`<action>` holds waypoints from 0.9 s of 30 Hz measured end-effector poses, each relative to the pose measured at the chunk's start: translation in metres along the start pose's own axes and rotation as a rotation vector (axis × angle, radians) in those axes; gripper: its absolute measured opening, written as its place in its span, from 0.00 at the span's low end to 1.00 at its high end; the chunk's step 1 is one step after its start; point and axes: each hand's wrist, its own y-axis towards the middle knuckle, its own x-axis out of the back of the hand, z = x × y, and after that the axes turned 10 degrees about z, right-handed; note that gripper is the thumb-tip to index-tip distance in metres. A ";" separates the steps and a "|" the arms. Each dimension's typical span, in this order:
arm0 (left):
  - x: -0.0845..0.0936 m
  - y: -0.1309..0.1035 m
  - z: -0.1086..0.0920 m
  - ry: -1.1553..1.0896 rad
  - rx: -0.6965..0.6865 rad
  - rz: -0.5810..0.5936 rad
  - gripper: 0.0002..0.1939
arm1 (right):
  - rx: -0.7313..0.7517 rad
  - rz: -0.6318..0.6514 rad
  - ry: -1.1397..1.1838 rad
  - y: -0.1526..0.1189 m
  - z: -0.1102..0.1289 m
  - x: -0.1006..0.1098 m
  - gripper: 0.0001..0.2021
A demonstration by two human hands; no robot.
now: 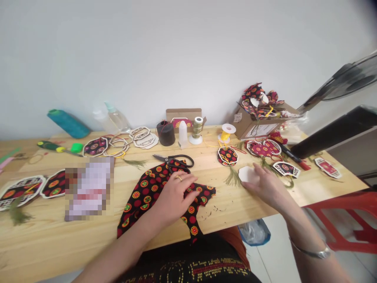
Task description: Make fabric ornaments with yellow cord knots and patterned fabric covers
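Head view: wooden table [44, 243], two bare hands at work.
Left hand [175, 192]: palm down, fingers loosely spread, resting on black floral-print fabric [147, 188].
Right hand [266, 184]: pinching a white octagonal card [246, 175] between thumb and fingers, near the tasselled octagonal pendant [227, 156].
Scissors [166, 159]: at the fabric's far edge, just beyond the left hand.

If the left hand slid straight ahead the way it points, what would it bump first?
Beyond the patterned cloth beneath it, the left hand would probably meet the tasselled ornament by the yellow thread first, though depth is unclear.
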 end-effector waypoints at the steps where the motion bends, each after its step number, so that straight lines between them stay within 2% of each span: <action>1: 0.001 -0.006 0.002 0.074 -0.036 0.061 0.18 | -0.035 -0.005 0.002 -0.004 -0.004 0.003 0.36; 3: 0.003 -0.019 0.008 0.179 -0.065 0.152 0.25 | -0.087 -0.053 0.020 -0.012 -0.010 0.013 0.35; 5: 0.006 -0.030 0.015 0.250 -0.066 0.166 0.25 | -0.066 -0.161 0.049 -0.020 -0.006 0.023 0.33; 6: 0.007 -0.033 0.017 0.265 -0.056 0.142 0.23 | -0.009 -0.213 0.075 -0.023 0.002 0.027 0.33; 7: 0.007 -0.036 0.019 0.271 -0.047 0.116 0.22 | 0.071 -0.238 0.108 -0.026 0.013 0.030 0.34; 11: 0.006 -0.035 0.018 0.320 -0.044 0.020 0.17 | 0.412 -0.162 0.157 -0.022 0.083 0.025 0.31; 14: 0.003 -0.035 0.014 0.353 -0.074 -0.042 0.14 | 0.484 -0.134 0.144 -0.006 0.128 0.008 0.26; 16: 0.000 -0.036 0.013 0.347 -0.089 -0.084 0.12 | 0.491 -0.126 0.124 0.006 0.144 -0.004 0.21; 19: -0.002 -0.037 0.013 0.320 -0.087 -0.115 0.10 | 0.515 -0.130 0.150 0.020 0.141 -0.009 0.19; 21: -0.002 -0.036 0.014 0.301 -0.081 -0.123 0.10 | 0.512 -0.182 0.215 0.023 0.126 -0.003 0.17; 23: -0.002 -0.036 0.014 0.289 -0.077 -0.134 0.09 | 0.434 -0.211 0.279 0.019 0.106 0.008 0.11; 25: -0.002 -0.036 0.015 0.287 -0.079 -0.139 0.09 | 0.373 -0.107 0.336 0.010 0.090 0.018 0.10; 27: -0.002 -0.035 0.016 0.294 -0.080 -0.136 0.09 | 0.351 -0.005 0.339 -0.002 0.084 0.020 0.10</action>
